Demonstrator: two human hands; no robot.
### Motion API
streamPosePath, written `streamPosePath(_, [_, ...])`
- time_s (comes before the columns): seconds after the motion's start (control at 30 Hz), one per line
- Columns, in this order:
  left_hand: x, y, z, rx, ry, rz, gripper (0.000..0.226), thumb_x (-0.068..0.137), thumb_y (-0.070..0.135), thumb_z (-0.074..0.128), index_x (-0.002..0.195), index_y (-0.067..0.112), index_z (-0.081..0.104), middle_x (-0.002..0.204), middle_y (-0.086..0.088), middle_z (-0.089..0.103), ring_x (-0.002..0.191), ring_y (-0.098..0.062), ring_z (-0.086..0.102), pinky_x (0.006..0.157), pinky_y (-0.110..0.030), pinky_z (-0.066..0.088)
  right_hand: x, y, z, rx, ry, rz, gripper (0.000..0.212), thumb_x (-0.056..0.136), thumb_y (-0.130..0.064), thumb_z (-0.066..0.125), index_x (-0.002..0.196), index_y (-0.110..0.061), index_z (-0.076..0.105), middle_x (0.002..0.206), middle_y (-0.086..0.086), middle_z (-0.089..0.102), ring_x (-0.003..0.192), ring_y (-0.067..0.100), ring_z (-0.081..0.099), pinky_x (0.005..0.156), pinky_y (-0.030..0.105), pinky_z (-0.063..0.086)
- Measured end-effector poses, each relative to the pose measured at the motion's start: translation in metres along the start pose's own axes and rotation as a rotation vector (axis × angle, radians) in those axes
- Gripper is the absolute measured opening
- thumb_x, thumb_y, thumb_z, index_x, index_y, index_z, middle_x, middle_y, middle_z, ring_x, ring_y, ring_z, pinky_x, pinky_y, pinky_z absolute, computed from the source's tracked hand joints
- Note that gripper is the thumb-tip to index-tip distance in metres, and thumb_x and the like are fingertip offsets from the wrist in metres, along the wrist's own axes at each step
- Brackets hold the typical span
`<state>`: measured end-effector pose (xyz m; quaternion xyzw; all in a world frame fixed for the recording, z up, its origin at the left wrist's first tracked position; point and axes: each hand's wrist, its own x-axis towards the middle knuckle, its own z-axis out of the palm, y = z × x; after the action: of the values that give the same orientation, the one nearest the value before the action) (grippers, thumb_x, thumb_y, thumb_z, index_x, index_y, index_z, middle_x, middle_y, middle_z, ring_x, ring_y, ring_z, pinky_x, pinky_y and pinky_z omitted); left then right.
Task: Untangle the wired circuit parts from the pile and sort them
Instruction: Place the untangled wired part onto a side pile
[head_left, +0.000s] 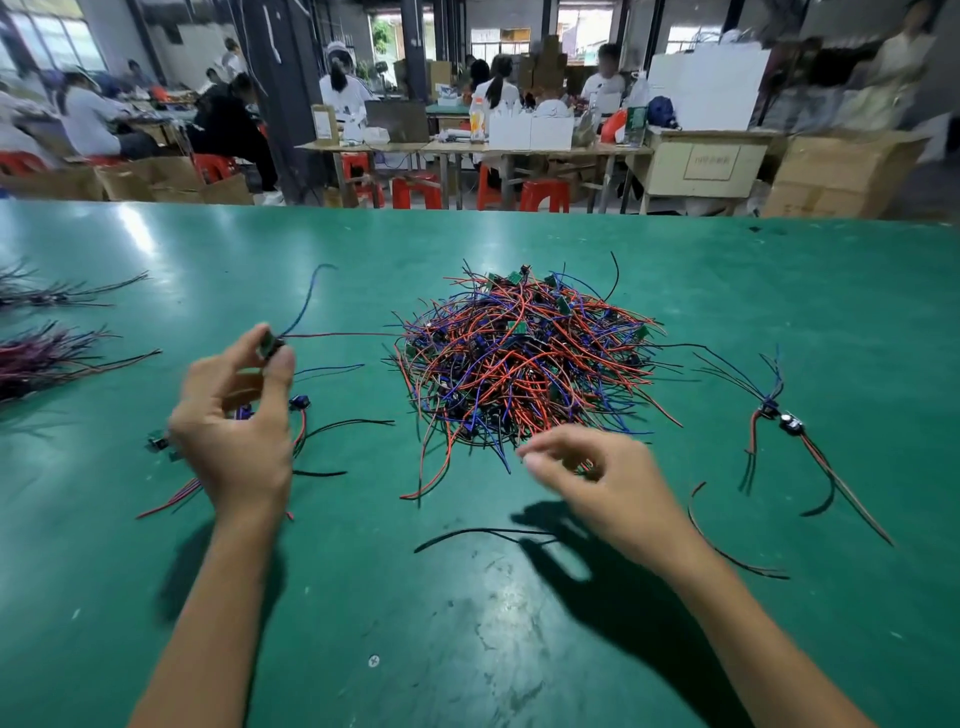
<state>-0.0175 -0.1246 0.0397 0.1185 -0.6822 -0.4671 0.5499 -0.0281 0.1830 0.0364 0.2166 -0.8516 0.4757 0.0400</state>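
Left hand (234, 415) raised, pinching 1 small circuit part (272, 347) — wires trailing toward central pile (519, 364) on green table (779, 291). Right hand (597, 467) loosely curled at pile's near edge — grip indeterminate.

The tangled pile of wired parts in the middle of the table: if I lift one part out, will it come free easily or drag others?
The pile looks densely knotted, so neighbours will probably drag along. Its thin wires curve loosely, so they are likely floppy. The left hand pinches one part whose red wire runs taut into the pile, suggesting snagging.
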Motion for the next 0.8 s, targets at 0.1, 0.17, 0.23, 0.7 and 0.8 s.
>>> streamPosePath(0.1, [0.002, -0.028, -0.014, 0.526, -0.136, -0.046, 0.028, 0.088, 0.023, 0.073, 0.116, 0.022, 0.075, 0.105, -0.011, 0.072, 0.091, -0.031, 0.066, 0.086, -0.039, 0.052, -0.007, 0.005, 0.014, -0.451, -0.194, -0.150, 0.026, 0.086, -0.057, 0.070, 0.105, -0.040, 0.077, 0.097, -0.022, 0.061, 0.098, 0.003, 0.050, 0.081, 0.025, 0.041])
streamPosePath(0.17, [-0.004, -0.036, -0.014, 0.771, -0.314, -0.221, 0.032, 0.087, 0.024, 0.072, 0.118, 0.024, 0.075, 0.110, -0.016, 0.072, 0.109, -0.037, 0.060, 0.096, -0.044, 0.049, -0.008, 0.001, 0.017, -0.402, -0.192, -0.157, 0.020, 0.085, -0.052, 0.074, 0.097, -0.037, 0.079, 0.093, -0.020, 0.059, 0.096, 0.006, 0.049, 0.083, 0.028, 0.041])
streamPosePath(0.23, [-0.009, -0.037, -0.013, 0.865, -0.396, -0.300, 0.037, 0.087, 0.028, 0.072, 0.124, 0.025, 0.072, 0.116, -0.019, 0.069, 0.119, -0.038, 0.051, 0.100, -0.045, 0.042, -0.007, 0.000, 0.018, -0.432, -0.156, -0.198, 0.016, 0.086, -0.048, 0.074, 0.091, -0.033, 0.078, 0.088, -0.017, 0.061, 0.090, 0.007, 0.047, 0.081, 0.030, 0.041])
streamPosePath(0.7, [-0.082, 0.022, 0.035, 0.072, -1.036, 0.397, 0.019, 0.098, 0.029, 0.066, 0.093, 0.015, 0.078, 0.078, 0.008, 0.069, 0.077, -0.014, 0.058, 0.075, -0.037, 0.049, -0.004, 0.004, 0.005, -0.515, 0.167, -0.282, 0.003, 0.092, -0.021, 0.071, 0.090, -0.020, 0.069, 0.087, -0.008, 0.064, 0.083, 0.023, 0.059, 0.072, 0.041, 0.050])
streamPosePath(0.8, [-0.073, 0.023, 0.035, 0.070, -0.836, 0.317, 0.013, 0.096, 0.023, 0.069, 0.091, 0.015, 0.079, 0.077, 0.009, 0.069, 0.076, -0.017, 0.060, 0.074, -0.034, 0.049, -0.003, 0.002, 0.007, -0.478, 0.204, -0.326, 0.008, 0.097, -0.030, 0.065, 0.099, -0.023, 0.069, 0.095, -0.010, 0.064, 0.089, 0.019, 0.059, 0.081, 0.037, 0.048])
